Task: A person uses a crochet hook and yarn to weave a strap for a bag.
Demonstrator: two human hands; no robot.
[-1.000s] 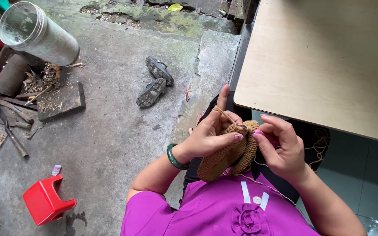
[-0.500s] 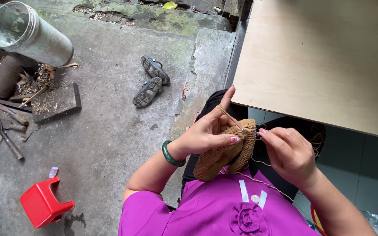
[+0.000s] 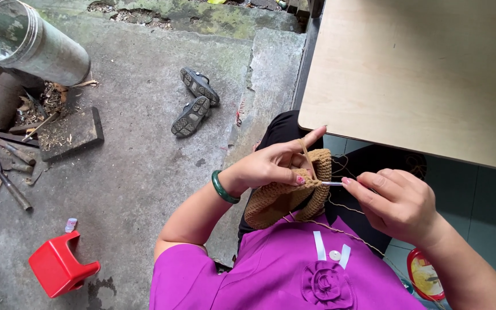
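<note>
A tan crocheted piece (image 3: 282, 198) hangs over my lap. My left hand (image 3: 274, 163) pinches its upper edge, with the tan yarn (image 3: 306, 156) running over the raised forefinger. A green bangle (image 3: 223, 187) circles that wrist. My right hand (image 3: 397, 204) holds a thin metal crochet hook (image 3: 332, 183) whose tip pokes into the piece's edge beside my left thumb. More yarn trails across my purple top toward the right.
A pale wooden tabletop (image 3: 426, 74) fills the upper right, just beyond my hands. On the concrete floor lie a pair of dark sandals (image 3: 195, 101), a red plastic stool (image 3: 58, 267), a metal canister (image 3: 27, 43) and scrap tools (image 3: 1, 166). A red-rimmed container (image 3: 426, 275) sits at lower right.
My right hand has drawn back to the right, away from the crocheted piece, leaving the hook tip at its edge. My left hand keeps its hold on the piece.
</note>
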